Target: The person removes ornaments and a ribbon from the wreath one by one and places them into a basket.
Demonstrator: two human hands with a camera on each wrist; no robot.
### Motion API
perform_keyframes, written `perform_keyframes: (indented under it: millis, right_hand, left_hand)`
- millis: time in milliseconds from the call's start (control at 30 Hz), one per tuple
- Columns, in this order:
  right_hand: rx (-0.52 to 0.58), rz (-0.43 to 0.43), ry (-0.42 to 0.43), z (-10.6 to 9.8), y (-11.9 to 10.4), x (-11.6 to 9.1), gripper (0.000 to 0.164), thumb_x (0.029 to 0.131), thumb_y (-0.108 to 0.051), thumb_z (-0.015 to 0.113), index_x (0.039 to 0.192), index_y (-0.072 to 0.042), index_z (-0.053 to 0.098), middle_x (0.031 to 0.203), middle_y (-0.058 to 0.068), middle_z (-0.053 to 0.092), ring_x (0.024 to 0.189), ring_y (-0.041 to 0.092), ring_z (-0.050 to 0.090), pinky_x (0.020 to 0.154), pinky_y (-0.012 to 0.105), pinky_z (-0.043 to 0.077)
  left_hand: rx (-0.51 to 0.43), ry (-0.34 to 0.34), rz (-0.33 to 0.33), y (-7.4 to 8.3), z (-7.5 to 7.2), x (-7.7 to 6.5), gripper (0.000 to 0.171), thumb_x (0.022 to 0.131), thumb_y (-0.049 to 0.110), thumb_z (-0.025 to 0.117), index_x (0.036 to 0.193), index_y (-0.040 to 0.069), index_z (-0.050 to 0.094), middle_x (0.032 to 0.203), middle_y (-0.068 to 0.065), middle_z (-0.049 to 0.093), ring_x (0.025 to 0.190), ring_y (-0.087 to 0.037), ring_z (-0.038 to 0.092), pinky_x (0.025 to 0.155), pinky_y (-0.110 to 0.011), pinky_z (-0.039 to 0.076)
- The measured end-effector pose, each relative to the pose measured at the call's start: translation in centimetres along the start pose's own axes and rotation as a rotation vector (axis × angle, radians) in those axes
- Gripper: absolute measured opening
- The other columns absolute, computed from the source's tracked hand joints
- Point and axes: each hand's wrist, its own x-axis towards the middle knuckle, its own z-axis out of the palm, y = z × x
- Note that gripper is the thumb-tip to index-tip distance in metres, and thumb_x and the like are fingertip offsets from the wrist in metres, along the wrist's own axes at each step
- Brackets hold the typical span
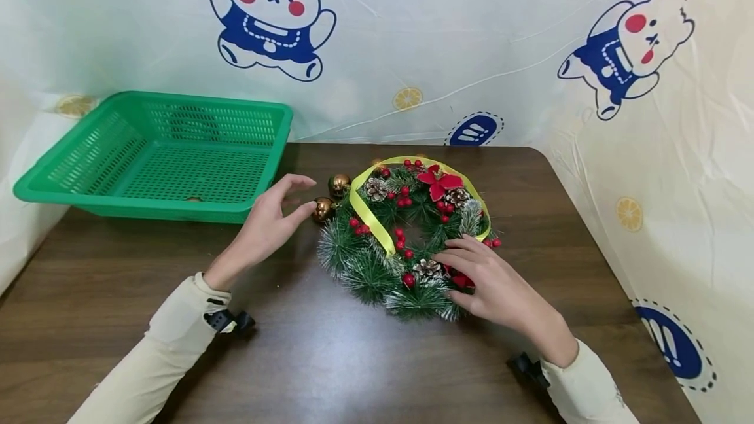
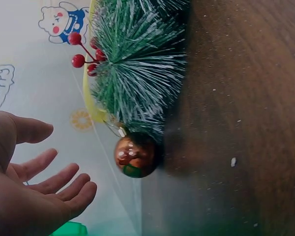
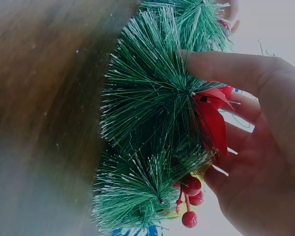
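Observation:
A green Christmas wreath [image 1: 368, 273] lies on the table, dressed with red berries [image 1: 404, 201], pine cones [image 1: 376, 190], red flowers [image 1: 440, 182] and frosted tips. A yellow ribbon [image 1: 371, 218] loops across it. Two shiny copper-brown ball ornaments [image 1: 323, 210] sit against its left side. Just left of these balls is my left hand [image 1: 272, 218], thumb and fingers spread apart and holding nothing; the left wrist view shows a gap between it and one ball [image 2: 136, 155]. My right hand [image 1: 491, 280] rests on the wreath's lower right, its fingers and thumb loosely spread about a red flower [image 3: 212, 123].
A green plastic basket [image 1: 177, 210] with slotted sides stands at the back left, and a small brownish thing shows through its near side. Behind the brown table [image 1: 330, 352] hangs a pale cloth [image 1: 377, 31] printed with cartoon bears. Similar cloth lines the right side.

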Motion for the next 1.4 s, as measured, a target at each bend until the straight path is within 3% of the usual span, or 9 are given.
perform_keyframes:
  millis: [200, 600, 800, 1133, 1400]
  right_hand:
    - [0.031, 0.024, 0.001, 0.1, 0.3, -0.2, 0.054, 0.079, -0.021, 0.084, 0.129, -0.015, 0.066, 0.133, 0.006, 0.061, 0.131, 0.025, 0.046, 0.109, 0.054, 0.041]
    - [0.044, 0.036, -0.011, 0.1, 0.3, 0.1, 0.053, 0.08, -0.022, 0.084, 0.129, -0.015, 0.067, 0.133, 0.006, 0.061, 0.132, 0.025, 0.046, 0.109, 0.055, 0.04]
    - [0.044, 0.049, -0.016, 0.0, 0.3, 0.1, 0.052, 0.08, -0.022, 0.084, 0.129, -0.016, 0.067, 0.134, 0.006, 0.061, 0.133, 0.026, 0.046, 0.109, 0.056, 0.04]
    - [0.045, 0.061, -0.021, 0.1, 0.2, -0.1, 0.052, 0.08, -0.022, 0.084, 0.129, -0.016, 0.067, 0.135, 0.007, 0.06, 0.132, 0.026, 0.046, 0.108, 0.056, 0.04]
    - [0.036, 0.046, -0.011, 0.2, 0.3, 0.1, 0.052, 0.079, -0.022, 0.084, 0.128, -0.015, 0.067, 0.133, 0.006, 0.061, 0.132, 0.026, 0.046, 0.109, 0.056, 0.039]
  left_hand:
    - [-0.069, -0.024, -0.055, -1.5, 0.5, 0.5, 0.035, 0.099, 0.014, 0.063, 0.132, 0.007, 0.054, 0.137, -0.014, 0.055, 0.132, -0.033, 0.049, 0.107, -0.054, 0.043]
    - [-0.122, -0.023, -0.119, -3.6, 1.3, 1.1, 0.039, 0.099, 0.011, 0.063, 0.134, 0.0, 0.051, 0.14, -0.02, 0.052, 0.135, -0.034, 0.044, 0.108, -0.054, 0.042]
    - [-0.194, -0.037, -0.157, -4.1, 1.2, 1.2, 0.042, 0.099, 0.013, 0.063, 0.137, 0.0, 0.049, 0.142, -0.021, 0.049, 0.137, -0.035, 0.042, 0.112, -0.054, 0.035]
    - [-0.366, -0.075, -0.261, -5.0, 1.5, 1.5, 0.048, 0.101, 0.013, 0.059, 0.143, -0.001, 0.042, 0.147, -0.022, 0.044, 0.14, -0.033, 0.039, 0.114, -0.051, 0.034]
    - [-0.427, -0.1, -0.285, -5.1, 1.9, 1.7, 0.05, 0.1, 0.013, 0.059, 0.144, -0.002, 0.041, 0.148, -0.02, 0.043, 0.14, -0.031, 0.039, 0.114, -0.048, 0.035]
